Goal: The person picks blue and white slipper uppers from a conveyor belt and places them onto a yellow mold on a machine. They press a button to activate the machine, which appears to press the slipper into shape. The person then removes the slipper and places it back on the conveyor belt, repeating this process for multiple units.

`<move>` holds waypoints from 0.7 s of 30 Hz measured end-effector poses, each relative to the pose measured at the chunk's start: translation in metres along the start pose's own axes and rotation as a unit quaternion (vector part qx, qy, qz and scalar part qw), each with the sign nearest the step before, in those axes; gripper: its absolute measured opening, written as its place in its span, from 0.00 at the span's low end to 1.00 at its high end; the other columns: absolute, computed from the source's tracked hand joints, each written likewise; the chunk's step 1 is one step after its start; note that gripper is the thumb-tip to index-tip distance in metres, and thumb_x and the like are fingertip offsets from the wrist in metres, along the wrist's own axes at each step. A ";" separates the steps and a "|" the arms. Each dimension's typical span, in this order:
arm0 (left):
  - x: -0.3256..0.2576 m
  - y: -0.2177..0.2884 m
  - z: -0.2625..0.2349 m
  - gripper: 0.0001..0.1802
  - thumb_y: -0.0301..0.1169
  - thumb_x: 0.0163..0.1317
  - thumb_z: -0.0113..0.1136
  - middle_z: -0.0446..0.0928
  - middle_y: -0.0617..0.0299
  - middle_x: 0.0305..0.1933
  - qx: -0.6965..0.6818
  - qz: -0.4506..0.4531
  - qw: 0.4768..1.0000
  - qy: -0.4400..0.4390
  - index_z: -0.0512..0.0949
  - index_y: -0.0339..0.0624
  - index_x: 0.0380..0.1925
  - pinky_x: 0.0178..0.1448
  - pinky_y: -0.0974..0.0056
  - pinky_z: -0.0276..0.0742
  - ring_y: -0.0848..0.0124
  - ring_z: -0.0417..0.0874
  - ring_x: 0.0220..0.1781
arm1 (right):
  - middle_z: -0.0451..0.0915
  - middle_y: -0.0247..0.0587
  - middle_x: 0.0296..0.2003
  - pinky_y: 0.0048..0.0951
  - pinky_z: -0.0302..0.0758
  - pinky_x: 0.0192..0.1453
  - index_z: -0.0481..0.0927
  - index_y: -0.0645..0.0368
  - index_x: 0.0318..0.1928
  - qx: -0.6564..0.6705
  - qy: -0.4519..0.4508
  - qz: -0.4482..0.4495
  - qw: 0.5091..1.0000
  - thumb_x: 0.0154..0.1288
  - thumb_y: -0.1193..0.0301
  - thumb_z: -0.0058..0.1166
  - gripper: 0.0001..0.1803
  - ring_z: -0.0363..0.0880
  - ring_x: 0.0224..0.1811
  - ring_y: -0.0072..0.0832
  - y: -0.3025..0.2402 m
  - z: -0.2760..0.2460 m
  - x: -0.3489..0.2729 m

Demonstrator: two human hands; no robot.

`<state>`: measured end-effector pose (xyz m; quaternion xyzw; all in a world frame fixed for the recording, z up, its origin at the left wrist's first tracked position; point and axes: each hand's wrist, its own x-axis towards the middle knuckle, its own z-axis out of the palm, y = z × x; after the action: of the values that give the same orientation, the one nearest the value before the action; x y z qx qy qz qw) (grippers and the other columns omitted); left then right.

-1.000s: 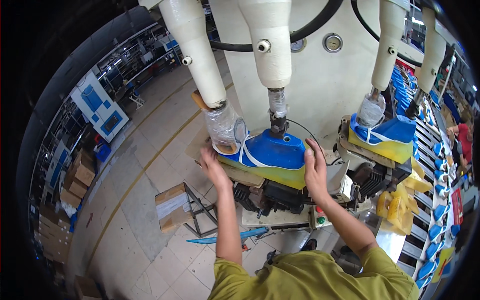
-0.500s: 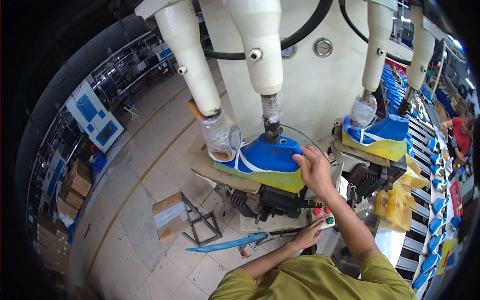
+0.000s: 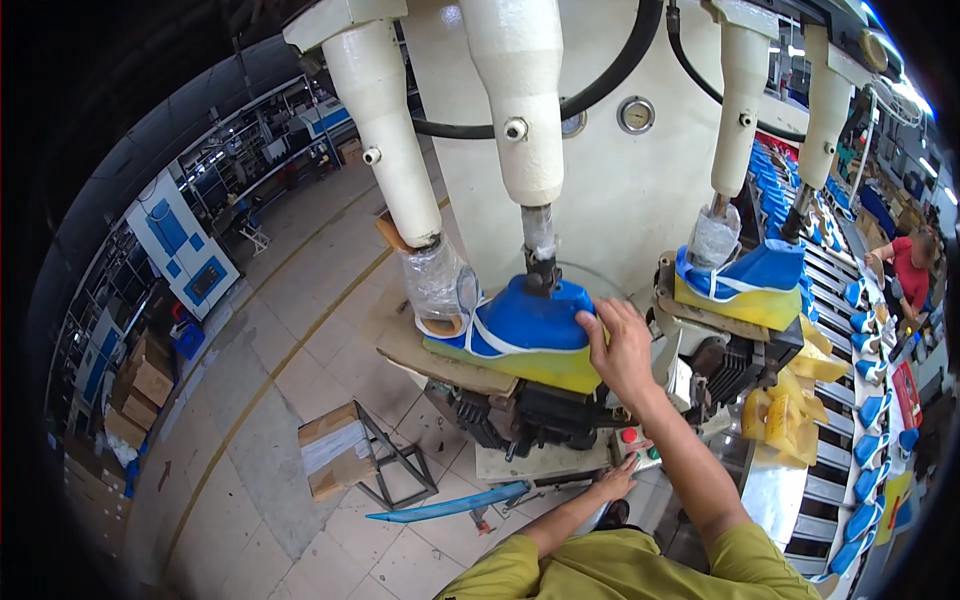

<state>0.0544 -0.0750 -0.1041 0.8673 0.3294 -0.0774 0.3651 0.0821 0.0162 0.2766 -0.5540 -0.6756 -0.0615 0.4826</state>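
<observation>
Head view shows me the blue shoe last with white strap, mid-scene, on a yellow pad under the cream press cylinder. The right hand is at its right end, fingers spread, not clenched. Nearer, the left hand reaches the control box, fingers straight, grasping nothing; whether it presses a button, I cannot tell.
</observation>
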 end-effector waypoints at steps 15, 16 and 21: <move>-0.024 0.090 0.018 0.19 0.36 0.68 0.59 0.73 0.43 0.60 -0.287 0.244 0.924 0.061 0.76 0.33 0.52 0.53 0.58 0.77 0.58 0.83 0.47 | 0.80 0.51 0.43 0.39 0.77 0.47 0.80 0.62 0.54 0.115 0.094 -0.021 0.989 0.62 0.79 0.58 0.18 0.79 0.42 0.47 0.002 -0.078 -0.053; -0.028 0.085 0.014 0.21 0.37 0.71 0.57 0.73 0.50 0.63 -0.444 0.195 0.872 -0.064 0.75 0.34 0.57 0.50 0.62 0.78 0.66 0.83 0.43 | 0.80 0.51 0.42 0.37 0.77 0.45 0.81 0.62 0.53 0.113 0.116 -0.042 0.986 0.61 0.82 0.57 0.18 0.80 0.41 0.45 0.013 -0.094 -0.063; -0.052 0.168 -0.097 0.22 0.29 0.72 0.53 0.69 0.58 0.66 -0.435 0.191 0.878 0.064 0.70 0.35 0.64 0.53 0.69 0.76 0.76 0.79 0.49 | 0.79 0.48 0.41 0.32 0.75 0.48 0.78 0.66 0.50 0.059 0.279 0.105 0.953 0.64 0.83 0.53 0.13 0.79 0.44 0.36 0.142 -0.164 -0.047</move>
<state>0.1098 -0.1223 0.0831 0.6700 0.1801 0.2003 0.6917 0.2890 -0.0638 0.2654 -0.5533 -0.4542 -0.1228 0.6874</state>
